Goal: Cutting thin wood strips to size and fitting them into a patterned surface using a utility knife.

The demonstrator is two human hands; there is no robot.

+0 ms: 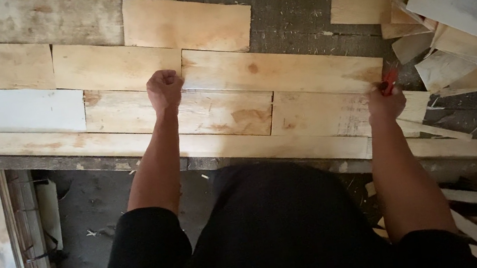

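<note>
Left hand (164,88) fisted, pressing on wood veneer sheets (229,107) laid across table (289,4). Right hand (386,103) grips red tool (390,80) at sheet's right end. Scrap pile (464,30) just beside.

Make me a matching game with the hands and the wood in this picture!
Things:
1. left hand
2. right hand
3. white veneer sheet
4. loose veneer pile

Descriptions:
A. heaped at the far right of the table
B. clenched in a fist on the laid sheets
C. painted-looking pale piece at the left edge
D. gripping a small red tool

Pairs: 1-B, 2-D, 3-C, 4-A
</note>
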